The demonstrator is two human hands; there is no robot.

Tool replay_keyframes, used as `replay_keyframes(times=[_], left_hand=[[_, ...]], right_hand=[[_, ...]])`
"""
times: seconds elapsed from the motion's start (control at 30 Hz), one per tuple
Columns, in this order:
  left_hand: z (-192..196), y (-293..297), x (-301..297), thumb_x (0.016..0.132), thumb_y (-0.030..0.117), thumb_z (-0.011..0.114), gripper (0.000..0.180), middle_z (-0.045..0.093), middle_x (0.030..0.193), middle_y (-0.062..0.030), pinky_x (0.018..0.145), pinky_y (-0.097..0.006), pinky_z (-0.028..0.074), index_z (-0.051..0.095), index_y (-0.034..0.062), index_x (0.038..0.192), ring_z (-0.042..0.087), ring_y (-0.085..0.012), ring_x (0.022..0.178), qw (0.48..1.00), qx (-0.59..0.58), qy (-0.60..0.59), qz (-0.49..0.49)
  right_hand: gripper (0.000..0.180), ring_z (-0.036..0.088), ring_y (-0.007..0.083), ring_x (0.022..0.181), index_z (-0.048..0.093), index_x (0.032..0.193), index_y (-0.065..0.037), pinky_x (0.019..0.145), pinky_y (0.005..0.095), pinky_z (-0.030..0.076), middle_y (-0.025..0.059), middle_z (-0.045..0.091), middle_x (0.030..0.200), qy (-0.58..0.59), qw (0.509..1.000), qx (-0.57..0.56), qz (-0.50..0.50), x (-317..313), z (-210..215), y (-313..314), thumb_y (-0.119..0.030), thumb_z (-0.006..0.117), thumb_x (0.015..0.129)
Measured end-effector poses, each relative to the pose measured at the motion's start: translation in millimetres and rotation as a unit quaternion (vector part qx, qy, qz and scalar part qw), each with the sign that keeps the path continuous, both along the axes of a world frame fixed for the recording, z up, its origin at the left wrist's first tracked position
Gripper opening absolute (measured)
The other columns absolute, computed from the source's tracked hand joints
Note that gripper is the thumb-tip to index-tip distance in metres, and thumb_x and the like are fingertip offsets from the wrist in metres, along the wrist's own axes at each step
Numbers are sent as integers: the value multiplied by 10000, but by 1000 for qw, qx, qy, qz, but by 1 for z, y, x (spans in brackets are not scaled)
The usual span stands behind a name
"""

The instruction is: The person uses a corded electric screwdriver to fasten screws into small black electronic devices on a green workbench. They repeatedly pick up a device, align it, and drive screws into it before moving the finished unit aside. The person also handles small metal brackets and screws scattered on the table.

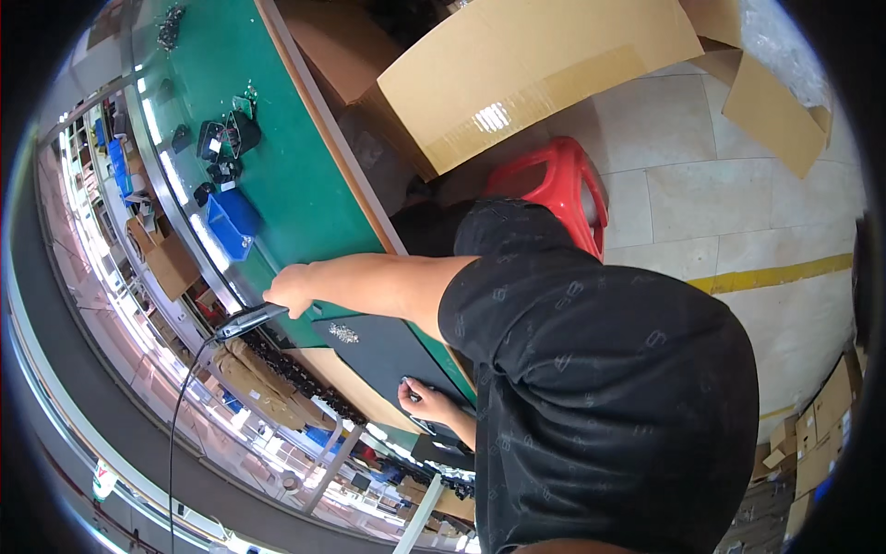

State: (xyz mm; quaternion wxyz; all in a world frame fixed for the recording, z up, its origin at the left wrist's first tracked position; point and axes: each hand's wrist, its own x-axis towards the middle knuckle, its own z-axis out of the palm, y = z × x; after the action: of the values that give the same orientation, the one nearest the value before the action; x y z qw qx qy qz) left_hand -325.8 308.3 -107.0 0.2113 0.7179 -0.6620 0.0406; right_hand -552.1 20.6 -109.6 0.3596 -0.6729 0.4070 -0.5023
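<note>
My right hand point(292, 288) reaches across the green bench top point(305, 194) and is closed on the near end of a slim, dark electric screwdriver point(251, 320). A black cord runs from the tool's far end. My left hand point(428, 403) is over a dark grey mat point(383, 346), its fingertips pinched together. Whatever is between them is too small to make out. A small pile of silvery screws point(343, 333) lies on the mat between my two hands. Beyond my right hand stands a blue bin point(233, 223).
Black device parts point(229, 137) lie past the blue bin. Shelving with boxes point(166, 254) lines the bench's far side. An open cardboard box point(535, 78) stands beside the bench, near a red plastic stool point(554, 180). A yellow line point(775, 273) crosses the tiled floor.
</note>
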Motion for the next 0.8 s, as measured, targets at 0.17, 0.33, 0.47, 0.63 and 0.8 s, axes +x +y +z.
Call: replay_keyframes(times=[0.17, 0.33, 0.47, 0.63, 0.8], left_hand=[[-5, 7, 6, 884, 160, 637, 205, 610, 987, -155, 848, -377, 441, 582, -31, 936, 563, -279, 910, 996, -19, 81, 32], [4, 8, -10, 839, 92, 670, 170, 602, 1027, -142, 859, -346, 446, 577, -12, 936, 572, -263, 957, 994, -5, 96, 47], [23, 8, -9, 790, 84, 709, 205, 619, 1002, -138, 880, -363, 440, 587, -11, 925, 577, -256, 960, 987, 39, 136, 79], [38, -8, -23, 760, 122, 735, 204, 640, 915, -112, 833, -363, 448, 625, 21, 898, 591, -264, 882, 983, 55, 156, 82], [39, -22, -29, 768, 117, 723, 136, 642, 825, -90, 762, -381, 437, 636, 40, 838, 588, -275, 823, 990, 60, 125, 32]], right_hand=[[451, 647, 360, 817, 561, 1043, -54, 724, 493, 504, 169, 662, 847, 6, 1000, 5, 31, -4, -2, -1, -258, 702, 667], [504, 650, 340, 828, 553, 1137, -74, 720, 476, 501, 161, 667, 871, 5, 990, 87, 111, -10, 18, 2, -253, 668, 680], [467, 642, 349, 870, 577, 1096, -47, 737, 430, 509, 189, 659, 932, -68, 994, 75, 31, 9, 10, -8, -264, 677, 695], [469, 626, 225, 764, 580, 1022, 5, 704, 346, 499, 116, 641, 849, -198, 979, 42, 1, 2, 10, -15, -267, 758, 684], [452, 604, 128, 846, 501, 1186, 29, 776, 271, 489, 106, 616, 992, -334, 922, 89, 177, -21, 37, -6, -214, 669, 844]])
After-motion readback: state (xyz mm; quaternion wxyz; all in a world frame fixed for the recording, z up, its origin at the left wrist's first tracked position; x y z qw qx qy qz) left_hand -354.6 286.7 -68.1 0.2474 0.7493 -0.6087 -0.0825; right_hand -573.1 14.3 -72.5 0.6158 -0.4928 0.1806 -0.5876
